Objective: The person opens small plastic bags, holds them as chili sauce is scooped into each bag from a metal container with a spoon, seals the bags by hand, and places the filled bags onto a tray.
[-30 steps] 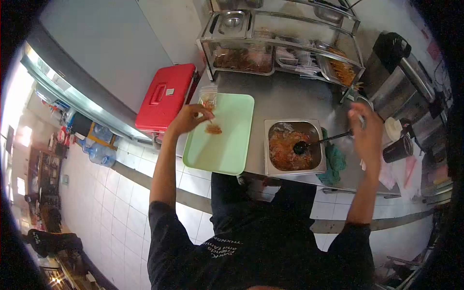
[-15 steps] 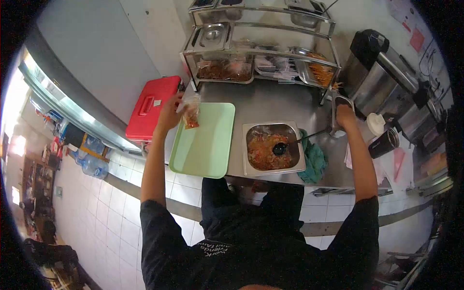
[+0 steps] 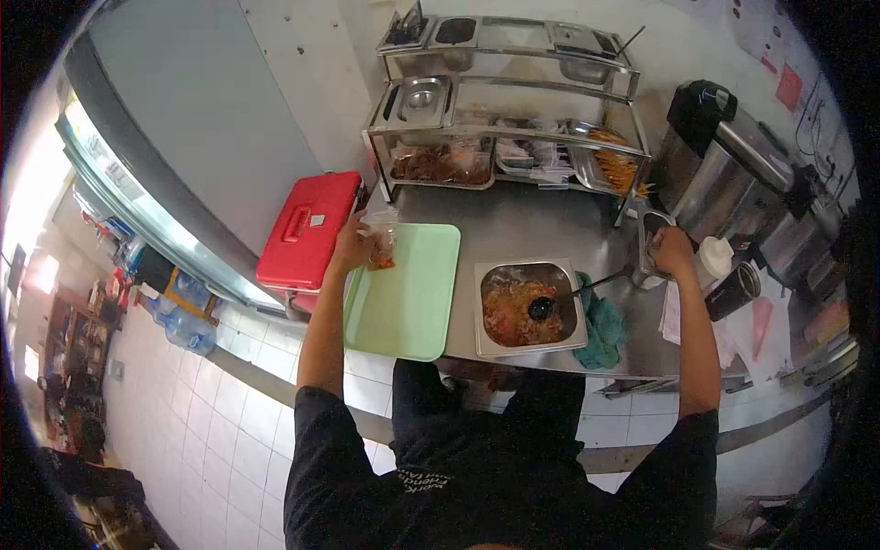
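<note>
My left hand [image 3: 353, 244] is closed on the top of a small clear plastic bag [image 3: 382, 249] with reddish-orange food at its bottom. The bag is over the upper left corner of a pale green tray [image 3: 403, 302]. At the right, my right hand [image 3: 673, 251] is closed at a narrow metal container [image 3: 650, 240]; what its fingers hold is too small to make out. Between my hands stands a square metal pan [image 3: 518, 307] of reddish food, with a black ladle [image 3: 542, 308] resting in it. A green cloth [image 3: 600, 328] lies against the pan's right side.
A red case [image 3: 307, 229] stands left of the tray. Behind is a metal rack [image 3: 513, 96] with food trays. At the right are a dark tumbler [image 3: 733, 291], a white-lidded cup [image 3: 713, 260], papers and large steel dispensers [image 3: 733, 165].
The view has shifted, so the counter appears lower and further right. My right hand has come up out of the narrow container to its right edge. My left hand still holds the bag.
</note>
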`<state>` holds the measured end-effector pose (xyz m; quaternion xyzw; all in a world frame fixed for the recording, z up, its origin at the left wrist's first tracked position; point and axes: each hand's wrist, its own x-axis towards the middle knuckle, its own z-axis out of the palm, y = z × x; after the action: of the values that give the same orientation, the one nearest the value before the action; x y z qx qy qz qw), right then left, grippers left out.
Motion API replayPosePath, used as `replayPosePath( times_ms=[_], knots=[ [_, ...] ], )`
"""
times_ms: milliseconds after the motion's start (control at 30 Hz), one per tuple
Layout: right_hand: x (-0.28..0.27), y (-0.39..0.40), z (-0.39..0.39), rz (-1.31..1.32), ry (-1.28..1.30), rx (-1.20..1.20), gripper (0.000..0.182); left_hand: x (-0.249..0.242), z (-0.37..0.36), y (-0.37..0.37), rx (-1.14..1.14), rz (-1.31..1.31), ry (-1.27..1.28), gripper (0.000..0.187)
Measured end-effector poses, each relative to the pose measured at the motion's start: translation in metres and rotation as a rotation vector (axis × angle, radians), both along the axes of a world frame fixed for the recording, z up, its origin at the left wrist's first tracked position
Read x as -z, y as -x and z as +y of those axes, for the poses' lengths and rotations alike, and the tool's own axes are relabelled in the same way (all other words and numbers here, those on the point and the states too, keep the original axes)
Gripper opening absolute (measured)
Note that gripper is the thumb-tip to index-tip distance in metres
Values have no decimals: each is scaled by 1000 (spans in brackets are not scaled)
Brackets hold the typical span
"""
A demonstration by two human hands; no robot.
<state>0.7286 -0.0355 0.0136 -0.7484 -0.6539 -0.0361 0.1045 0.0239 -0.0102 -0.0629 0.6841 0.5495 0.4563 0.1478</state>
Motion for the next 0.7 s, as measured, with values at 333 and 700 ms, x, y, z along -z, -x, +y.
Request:
replayPosePath(
  times_ms=[333, 700],
  knots=[
    [-21, 12, -35, 40, -279, 22, 25, -22, 11, 1, -204, -127, -350, 68],
    [-41, 34, -70, 499, -537, -128, 41, 10, -3, 12, 85, -350, 7, 63]
  ],
)
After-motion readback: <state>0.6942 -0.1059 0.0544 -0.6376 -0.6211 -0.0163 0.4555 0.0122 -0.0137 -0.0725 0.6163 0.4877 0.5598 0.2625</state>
